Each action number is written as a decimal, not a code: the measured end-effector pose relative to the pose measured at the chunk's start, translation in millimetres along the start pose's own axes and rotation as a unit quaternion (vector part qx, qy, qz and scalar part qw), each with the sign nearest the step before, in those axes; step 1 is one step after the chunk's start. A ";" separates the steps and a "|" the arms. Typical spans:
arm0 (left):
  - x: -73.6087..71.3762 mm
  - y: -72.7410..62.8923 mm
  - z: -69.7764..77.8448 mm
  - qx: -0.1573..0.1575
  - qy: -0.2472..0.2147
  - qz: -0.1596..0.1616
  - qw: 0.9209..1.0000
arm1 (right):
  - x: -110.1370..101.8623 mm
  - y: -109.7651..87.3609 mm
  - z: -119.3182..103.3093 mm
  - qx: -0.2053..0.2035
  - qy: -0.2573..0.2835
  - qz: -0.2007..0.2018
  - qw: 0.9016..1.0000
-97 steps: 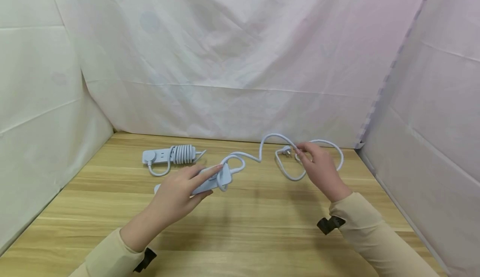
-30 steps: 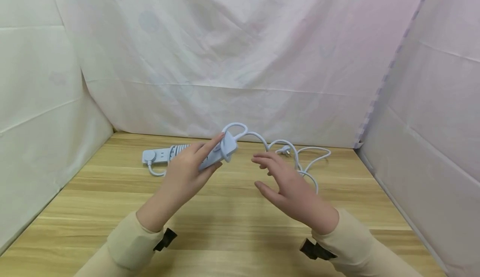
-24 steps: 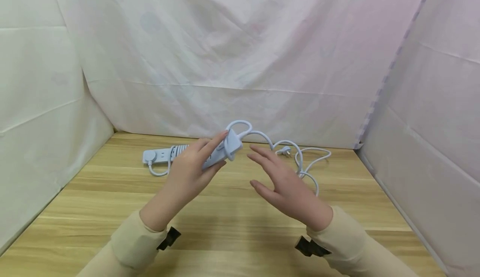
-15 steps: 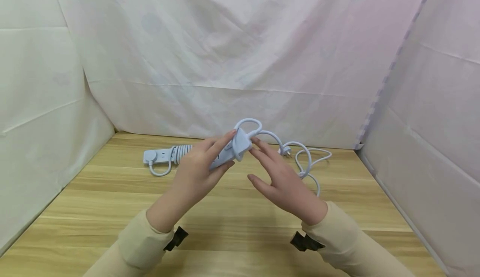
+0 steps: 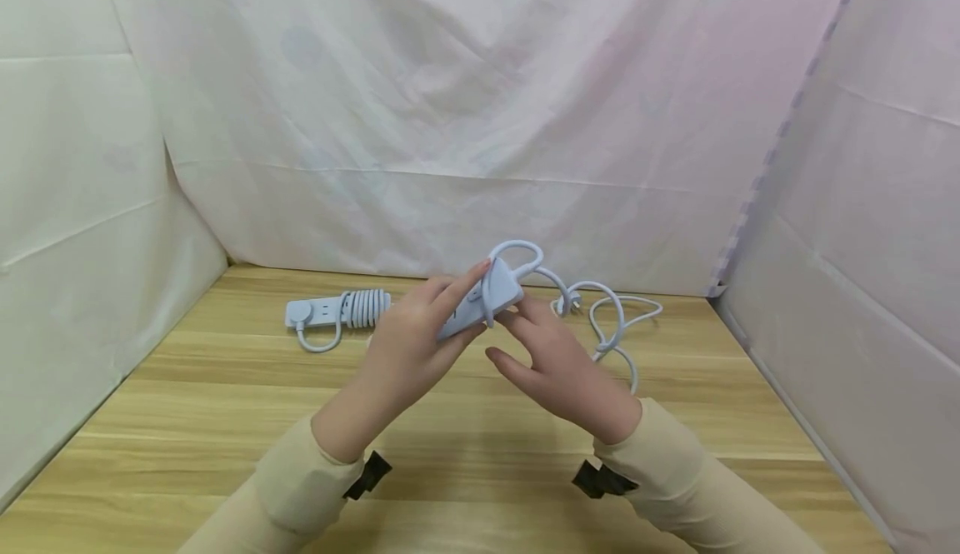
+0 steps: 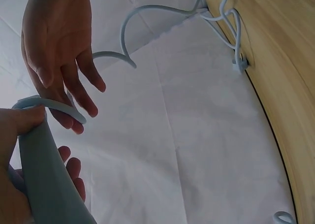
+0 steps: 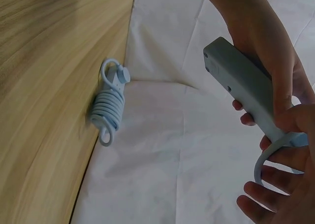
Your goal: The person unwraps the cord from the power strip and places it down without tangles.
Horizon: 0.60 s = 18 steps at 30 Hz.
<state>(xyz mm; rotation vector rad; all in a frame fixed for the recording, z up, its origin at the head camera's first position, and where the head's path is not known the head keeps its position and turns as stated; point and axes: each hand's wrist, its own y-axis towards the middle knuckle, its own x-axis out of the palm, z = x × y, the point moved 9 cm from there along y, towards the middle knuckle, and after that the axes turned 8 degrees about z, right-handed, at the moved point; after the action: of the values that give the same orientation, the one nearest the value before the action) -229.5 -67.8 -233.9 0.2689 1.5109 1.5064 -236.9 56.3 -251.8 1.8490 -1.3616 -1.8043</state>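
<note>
My left hand (image 5: pixel 405 341) grips a pale blue power strip (image 5: pixel 504 287), raised above the table and tilted up to the right. Its underside, the power strip (image 7: pixel 243 88), shows in the right wrist view. One turn of its cord (image 5: pixel 517 244) crosses the strip near the cord end, under my left index fingertip. My right hand (image 5: pixel 558 362) is at that end, fingers extended and thumb spread, fingertips right by the strip and cord. The remaining cord trails loosely to the right, with a pronged plug (image 5: pixel 572 301) lying behind it.
A second power strip (image 5: pixel 322 311) lies at the back left, its own cord wound in a tight coil (image 5: pixel 366 308). White cloth (image 5: pixel 465 121) hangs behind and at both sides of the wooden table (image 5: pixel 480 454).
My left hand has lifted the strip and carried it rightward. My right hand, which held the cord farther right, let go and moved in to the strip's end.
</note>
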 end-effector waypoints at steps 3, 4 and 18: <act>2.4 0.7 -0.9 0.001 0.008 0.004 1.000 | 1.2 0.3 1.8 0.017 0.014 0.000 1.000; 3.6 1.1 -1.3 0.000 0.012 0.004 1.000 | 0.8 0.0 2.6 0.023 0.019 0.002 1.000; 13.5 3.8 -7.3 -0.007 0.054 -0.023 0.998 | -23.1 -10.8 7.1 0.034 0.037 0.032 0.998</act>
<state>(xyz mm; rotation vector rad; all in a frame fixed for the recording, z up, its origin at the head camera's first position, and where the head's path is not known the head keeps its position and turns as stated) -243.6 -62.0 -238.3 0.1445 1.5803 1.5144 -234.1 81.8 -245.5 1.8631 -1.4551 -1.6620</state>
